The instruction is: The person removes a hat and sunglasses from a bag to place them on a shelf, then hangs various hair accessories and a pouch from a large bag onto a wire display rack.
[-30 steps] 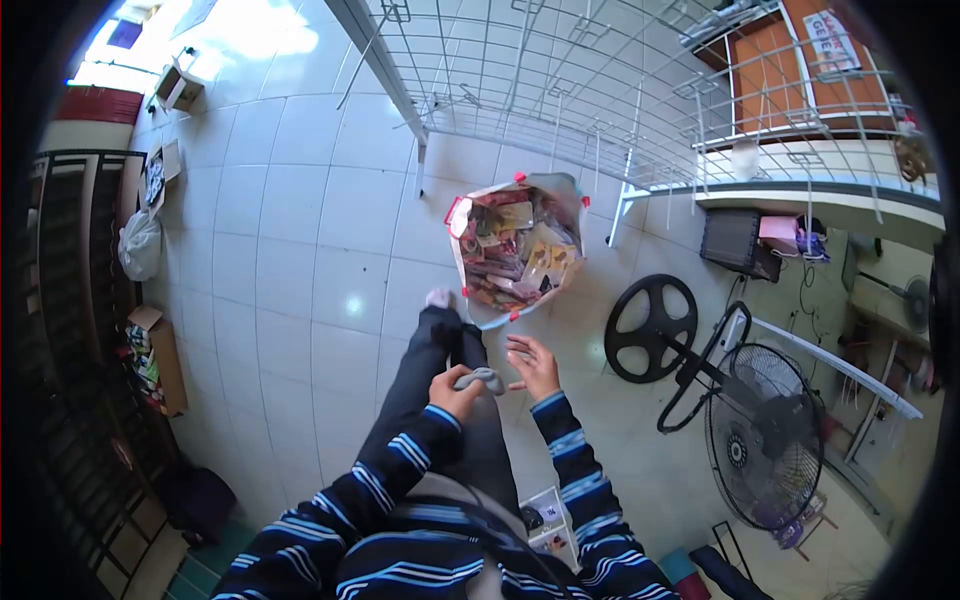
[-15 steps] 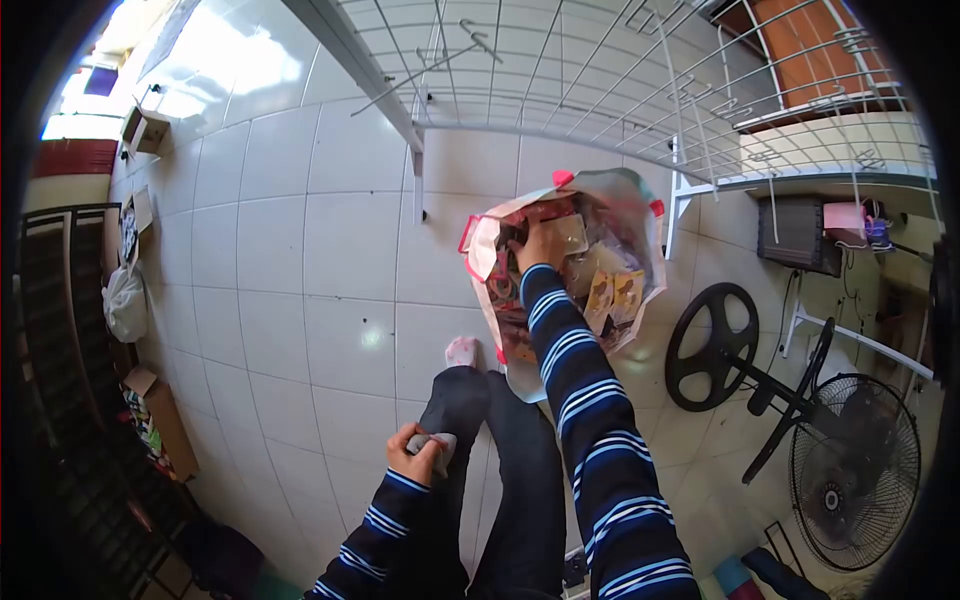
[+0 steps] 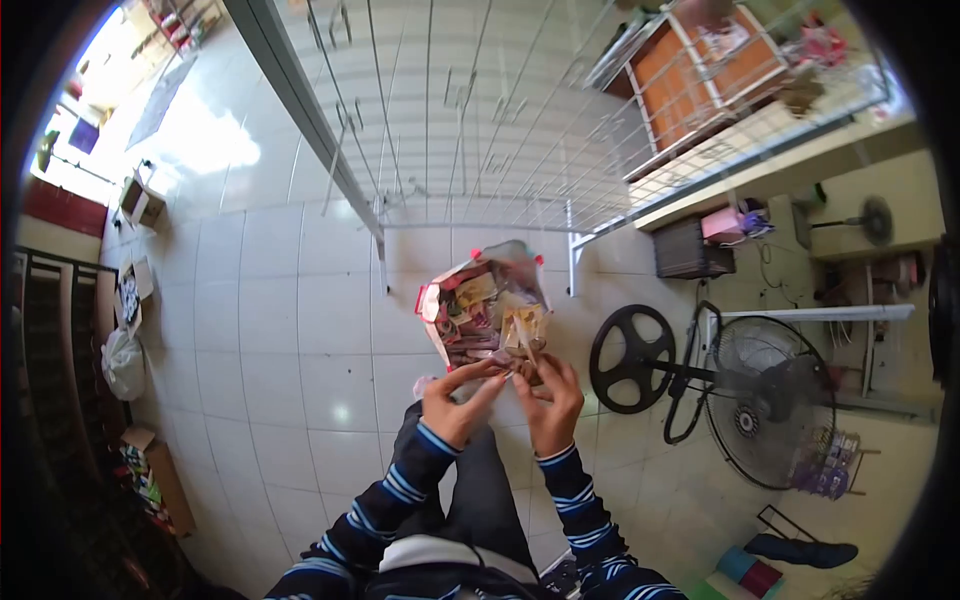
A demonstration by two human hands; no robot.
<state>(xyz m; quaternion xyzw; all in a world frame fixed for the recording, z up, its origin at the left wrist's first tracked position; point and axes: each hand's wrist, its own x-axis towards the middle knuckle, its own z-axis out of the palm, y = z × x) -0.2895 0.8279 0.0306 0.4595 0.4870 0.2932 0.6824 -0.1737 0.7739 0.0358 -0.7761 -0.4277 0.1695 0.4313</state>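
My left hand (image 3: 458,404) and my right hand (image 3: 553,404) meet in front of me, fingertips pinched together. Between them is a small clear plastic packet (image 3: 522,369) with something brownish in it; its exact contents are too small to make out. Just beyond my fingers, a large bag (image 3: 432,303) with pink-red trim stands open on the floor. Inside it lie many small packets, including a yellow printed packet (image 3: 524,326) near its right side. My fingers hide part of the bag's near edge.
A white wire grid rack (image 3: 440,130) with hooks rises beyond the bag. To the right are a black round base (image 3: 632,357) and a large fan (image 3: 765,400). Cardboard boxes (image 3: 160,480) and a white plastic bag (image 3: 123,365) line the left side.
My right hand has come out of the bag, and my left hand has risen to meet it. The grey cloth-like thing in my left hand no longer shows. My view has shifted.
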